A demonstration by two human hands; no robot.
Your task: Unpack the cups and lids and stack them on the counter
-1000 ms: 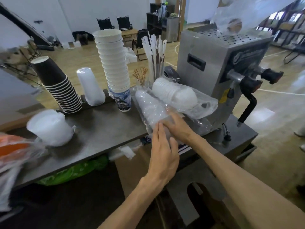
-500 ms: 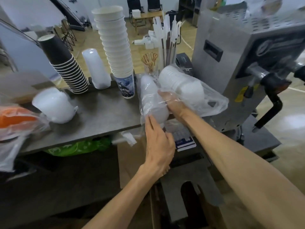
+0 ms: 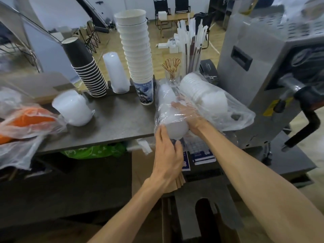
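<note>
My two hands are on the sleeve of clear lids (image 3: 171, 111), a wrapped stack in crinkly film lying on its side at the near right corner of the counter (image 3: 115, 127), its rounded end poking out past the edge toward me. My left hand (image 3: 167, 155) comes up from six o'clock, fingers and thumb cupped round that near end, gripping plastic and stack together. My right hand (image 3: 188, 114) reaches in from four o'clock and lies along the sleeve's right flank under the film; the fingers look loosely curled against it, though through the wrinkled plastic I can't say for sure whether they pinch the wrap or only press.

Just at three o'clock of the sleeve, touching it, a bag of white lids (image 3: 206, 97) slumps against the steel machine (image 3: 263, 71). At eleven o'clock stands the tall stack of white paper cups (image 3: 136, 50), printed bottom cup on the counter, just beside the sleeve's far end. Further round at ten o'clock, a clear cup stack (image 3: 114, 72) stands mouth down, then the leaning stack of black ripple cups (image 3: 87, 71). Out at nine o'clock sits a squat pile of translucent lids (image 3: 73, 107), well apart from my hands, and beyond it an orange-filled plastic bag (image 3: 26, 121) at the left edge. At twelve o'clock, wrapped straws (image 3: 192, 41) rise behind a jar of picks (image 3: 171, 67).
</note>
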